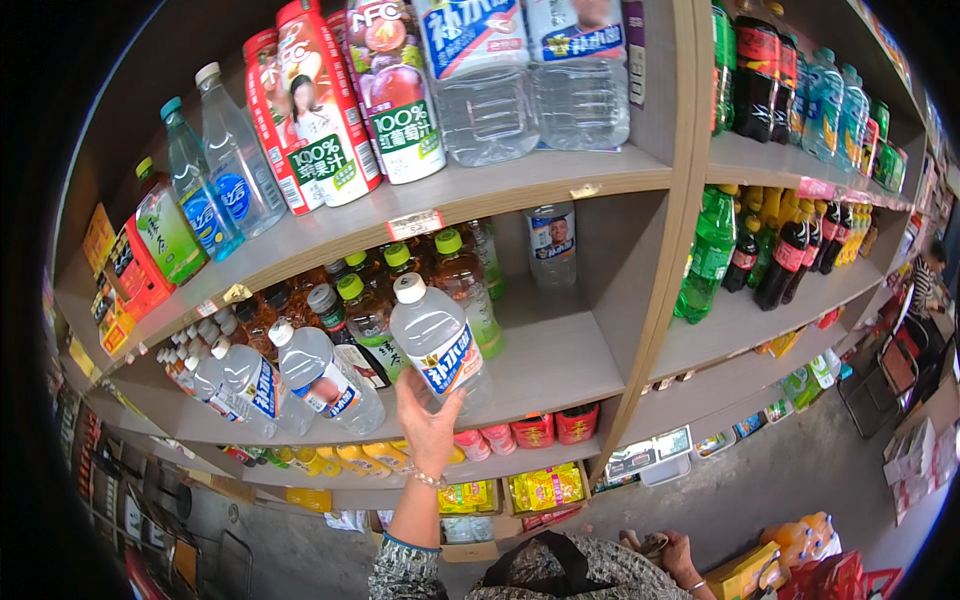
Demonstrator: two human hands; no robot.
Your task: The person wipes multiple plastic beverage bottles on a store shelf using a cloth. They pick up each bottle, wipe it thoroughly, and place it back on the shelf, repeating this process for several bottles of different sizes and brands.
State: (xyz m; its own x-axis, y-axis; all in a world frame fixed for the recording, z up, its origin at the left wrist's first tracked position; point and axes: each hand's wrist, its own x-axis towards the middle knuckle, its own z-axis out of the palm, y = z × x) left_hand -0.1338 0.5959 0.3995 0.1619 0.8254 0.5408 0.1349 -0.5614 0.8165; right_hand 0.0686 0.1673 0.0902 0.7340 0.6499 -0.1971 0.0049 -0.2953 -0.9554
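My left hand [430, 425], with a bracelet at the wrist, is closed round the lower part of a clear plastic drink bottle [425, 325] with a white cap and a blue and white label. This bottle leans slightly at the front of the middle shelf [555, 370]. Left of it stand matching clear bottles [325, 380], and behind it are green-capped tea bottles [460, 275]. Low by my body, my right hand [675, 557] has curled fingers around a small greyish-brown thing, too unclear to name.
On the upper shelf [520, 190] stand juice cartons [395, 90] and large water bottles [480, 110]. A vertical panel [655, 260] divides off soda bottles [710, 250] on the right. Below are boxes of yellow packets [545, 487]. Orange drink bottles [800, 540] lie at lower right.
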